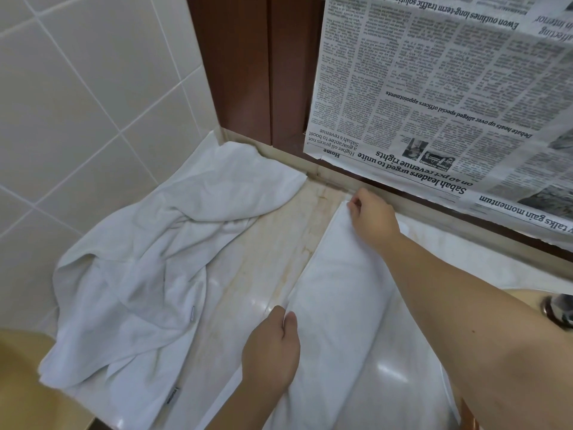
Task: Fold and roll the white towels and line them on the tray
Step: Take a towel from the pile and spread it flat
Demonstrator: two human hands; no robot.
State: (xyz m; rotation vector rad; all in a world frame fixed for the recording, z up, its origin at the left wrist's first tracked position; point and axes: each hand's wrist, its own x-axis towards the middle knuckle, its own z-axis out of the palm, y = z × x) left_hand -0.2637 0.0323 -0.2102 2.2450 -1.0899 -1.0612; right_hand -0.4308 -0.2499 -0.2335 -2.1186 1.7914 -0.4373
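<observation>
A folded white towel (338, 293) lies in a long strip on the marble counter (279, 243), running from the near edge toward the back ledge. My left hand (273, 349) pinches its left edge near the front, thumb and fingers curled on the cloth. My right hand (372, 215) grips the towel's far corner by the ledge. A heap of crumpled white towels (161, 262) lies to the left against the tiled wall. No tray is in view.
A newspaper sheet (440, 97) hangs over the dark wooden frame (257, 72) behind the counter. A chrome tap (558, 308) and a sink rim sit at the right edge. A beige basin (21, 383) shows at the lower left.
</observation>
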